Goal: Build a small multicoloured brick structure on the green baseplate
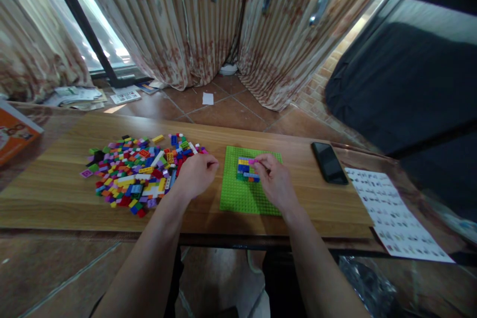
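Observation:
My right hand (275,176) is over the green baseplate (238,198), its thumb and fingertips pinching a small pink brick (252,162). The pink brick is at the top edge of a small build (244,169) of blue, yellow and other bricks on the plate. I cannot tell whether the brick is pressed down or just held there. Between the plate and a wide heap of loose coloured bricks (137,171), my left hand (197,173) hovers with its fingers closed together. Whatever might be in those fingers is hidden.
A black phone (329,163) lies on the wooden table (298,159) right of the plate. A printed sheet (395,213) is at the right end. An orange-and-white box or booklet (17,131) stands at the far left. Striped curtains (201,25) hang beyond the table.

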### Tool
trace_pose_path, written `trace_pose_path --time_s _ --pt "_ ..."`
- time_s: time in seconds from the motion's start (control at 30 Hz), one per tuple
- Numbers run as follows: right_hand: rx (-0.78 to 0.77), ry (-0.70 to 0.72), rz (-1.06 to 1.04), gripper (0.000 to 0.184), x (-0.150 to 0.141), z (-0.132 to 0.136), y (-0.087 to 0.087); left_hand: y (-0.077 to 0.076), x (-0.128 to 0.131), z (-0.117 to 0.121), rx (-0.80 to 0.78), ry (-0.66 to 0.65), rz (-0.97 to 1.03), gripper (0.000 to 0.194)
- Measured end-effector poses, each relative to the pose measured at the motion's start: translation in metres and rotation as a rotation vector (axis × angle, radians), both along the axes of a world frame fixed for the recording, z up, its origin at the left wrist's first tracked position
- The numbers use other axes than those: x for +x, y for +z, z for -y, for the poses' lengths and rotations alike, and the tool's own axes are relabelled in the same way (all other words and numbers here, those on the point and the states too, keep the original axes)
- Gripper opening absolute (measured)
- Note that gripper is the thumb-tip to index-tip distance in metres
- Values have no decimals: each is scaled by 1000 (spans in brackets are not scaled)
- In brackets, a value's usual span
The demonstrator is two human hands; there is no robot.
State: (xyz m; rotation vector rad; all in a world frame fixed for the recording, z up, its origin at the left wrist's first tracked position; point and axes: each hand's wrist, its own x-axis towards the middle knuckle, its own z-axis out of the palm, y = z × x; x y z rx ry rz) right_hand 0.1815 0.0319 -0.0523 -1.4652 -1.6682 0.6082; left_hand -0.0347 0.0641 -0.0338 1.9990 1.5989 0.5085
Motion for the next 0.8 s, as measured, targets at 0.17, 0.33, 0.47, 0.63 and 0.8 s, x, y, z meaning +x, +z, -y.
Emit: trace_pose_path --time_s 0.17,0.33,0.47,0.63,0.8 --pt "11 0 104 12 -1 0 1 0 17 5 -22 -66 90 26" --pt "77 23 166 10 0 -3 -5 -7 34 11 -19 -99 130 25" --pt "63 4 155 8 1 -5 -13 -12 42 13 -22 -80 107 24" --pt "53 -12 168 8 1 -5 -17 -10 48 13 -44 -42 63 24" --pt "45 -14 168 8 0 -5 -16 -10 49 12 -51 -32 60 24"
